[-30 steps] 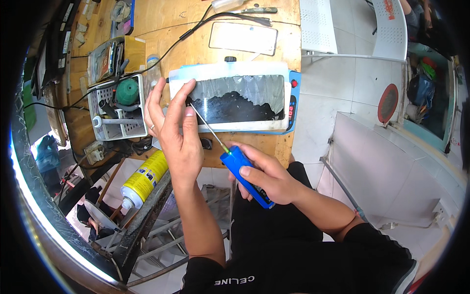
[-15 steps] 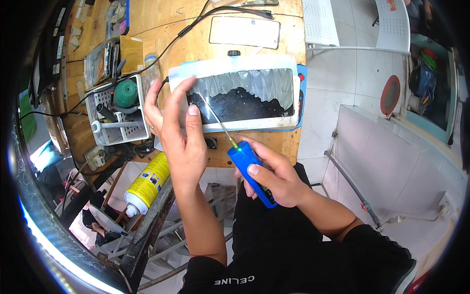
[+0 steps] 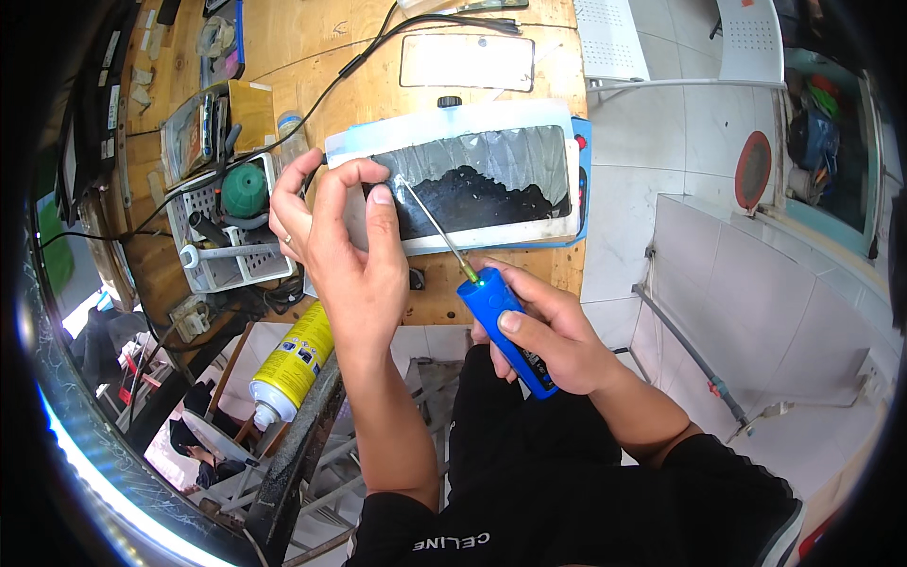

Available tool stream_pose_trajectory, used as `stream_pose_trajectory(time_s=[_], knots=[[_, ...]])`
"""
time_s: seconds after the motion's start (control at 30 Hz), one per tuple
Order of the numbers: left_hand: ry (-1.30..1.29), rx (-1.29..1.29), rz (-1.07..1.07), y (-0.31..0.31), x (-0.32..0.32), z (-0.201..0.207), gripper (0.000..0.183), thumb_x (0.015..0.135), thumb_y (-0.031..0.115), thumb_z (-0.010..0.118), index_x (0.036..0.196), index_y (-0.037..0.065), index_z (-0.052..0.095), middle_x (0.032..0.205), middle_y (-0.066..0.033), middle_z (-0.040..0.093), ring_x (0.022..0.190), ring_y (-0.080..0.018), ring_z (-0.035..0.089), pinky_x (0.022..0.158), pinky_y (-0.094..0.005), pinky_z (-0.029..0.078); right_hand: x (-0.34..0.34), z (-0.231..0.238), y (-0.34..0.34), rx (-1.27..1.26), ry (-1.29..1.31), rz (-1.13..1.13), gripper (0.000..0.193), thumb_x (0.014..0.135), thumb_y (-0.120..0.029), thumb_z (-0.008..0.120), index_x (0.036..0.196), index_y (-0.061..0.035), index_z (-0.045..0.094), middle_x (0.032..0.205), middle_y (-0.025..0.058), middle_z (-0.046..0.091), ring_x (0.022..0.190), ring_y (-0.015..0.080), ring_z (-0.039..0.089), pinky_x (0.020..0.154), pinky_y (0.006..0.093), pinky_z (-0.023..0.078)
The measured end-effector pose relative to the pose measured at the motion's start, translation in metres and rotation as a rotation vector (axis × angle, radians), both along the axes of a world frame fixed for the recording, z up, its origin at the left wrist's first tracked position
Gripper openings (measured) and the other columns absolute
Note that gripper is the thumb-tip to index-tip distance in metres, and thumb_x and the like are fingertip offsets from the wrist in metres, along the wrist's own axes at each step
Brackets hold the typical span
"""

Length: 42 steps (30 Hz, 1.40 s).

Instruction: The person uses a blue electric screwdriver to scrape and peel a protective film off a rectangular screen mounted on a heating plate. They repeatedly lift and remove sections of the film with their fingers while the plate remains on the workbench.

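Observation:
A dark phone screen (image 3: pixel 453 203) lies on a white pad (image 3: pixel 472 113) on the bench, its upper part covered with a wrinkled grey layer and its lower part glossy black, with a ragged border between. My right hand (image 3: pixel 543 331) grips a blue electric glue remover (image 3: pixel 505 321) with a green light and a long thin metal shaft. The shaft's tip is over the screen's left part; contact is unclear. At the screen's left end is my left hand (image 3: pixel 345 227), thumb and index fingertips bent close together at the surface, the other fingers spread. Nothing shows between them.
On the left stands a white basket (image 3: pixel 203 269) with a green ball-shaped thing (image 3: pixel 244 189). Below it is a yellow spray can (image 3: pixel 293 369). A black cable (image 3: pixel 354 64) crosses the bench. Behind the pad lies a white phone-shaped panel (image 3: pixel 468 62). A blue tray edge (image 3: pixel 583 180) shows at right.
The glue remover and my right hand have shifted slightly right, the shaft tip moving right along the screen. My left thumb and index finger have come closer together.

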<state>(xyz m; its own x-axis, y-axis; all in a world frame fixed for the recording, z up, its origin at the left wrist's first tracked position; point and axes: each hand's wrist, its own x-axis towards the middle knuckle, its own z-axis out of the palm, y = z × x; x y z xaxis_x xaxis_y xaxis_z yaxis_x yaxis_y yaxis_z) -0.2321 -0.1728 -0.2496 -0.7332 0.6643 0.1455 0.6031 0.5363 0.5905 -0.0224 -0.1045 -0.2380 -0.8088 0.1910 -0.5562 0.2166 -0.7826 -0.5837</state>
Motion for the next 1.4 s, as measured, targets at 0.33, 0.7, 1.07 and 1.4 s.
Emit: stream_pose_trajectory(time_s=[0.33,0.7,1.07,1.4], knots=[[0.043,0.02,0.024,0.002,0.0,-0.005,0.013,0.096,0.021,0.072,0.108,0.015,0.069,0.138,-0.0187,0.048,0.136,-0.037,0.041,0.116,-0.0533,0.026,-0.001,0.004,-0.002,0.06,-0.037,0.013,0.066,0.11,-0.025,0.055,0.164,0.0034,0.029,0.108,0.014,0.066,0.073,0.013,0.065,0.066,0.027,0.055],[0.019,0.002,0.049,0.004,-0.005,-0.006,0.015,0.096,0.027,0.075,0.106,0.016,0.071,0.138,-0.0165,0.049,0.137,-0.0365,0.041,0.116,-0.0534,0.025,-0.002,0.005,-0.001,0.085,-0.024,0.055,0.066,0.11,-0.025,0.056,0.164,0.0037,0.03,0.107,0.0124,0.065,0.074,0.0108,0.063,0.069,0.0266,0.054],[-0.097,-0.071,-0.051,-0.009,-0.008,0.017,0.02,0.096,0.019,0.074,0.115,0.015,0.07,0.139,-0.0167,0.049,0.139,-0.0359,0.042,0.117,-0.0506,0.027,0.001,0.005,0.0,0.095,-0.04,0.114,0.065,0.11,-0.023,0.055,0.164,0.0032,0.029,0.11,0.0134,0.065,0.076,0.0113,0.063,0.073,0.0269,0.054],[0.095,-0.113,0.016,0.007,-0.002,0.004,0.018,0.098,0.025,0.073,0.109,0.014,0.067,0.138,-0.017,0.051,0.138,-0.0372,0.043,0.117,-0.0528,0.027,0.003,0.006,0.0,0.137,-0.057,0.044,0.065,0.11,-0.023,0.056,0.165,0.0013,0.029,0.11,0.0133,0.065,0.078,0.0113,0.063,0.073,0.0275,0.055]])
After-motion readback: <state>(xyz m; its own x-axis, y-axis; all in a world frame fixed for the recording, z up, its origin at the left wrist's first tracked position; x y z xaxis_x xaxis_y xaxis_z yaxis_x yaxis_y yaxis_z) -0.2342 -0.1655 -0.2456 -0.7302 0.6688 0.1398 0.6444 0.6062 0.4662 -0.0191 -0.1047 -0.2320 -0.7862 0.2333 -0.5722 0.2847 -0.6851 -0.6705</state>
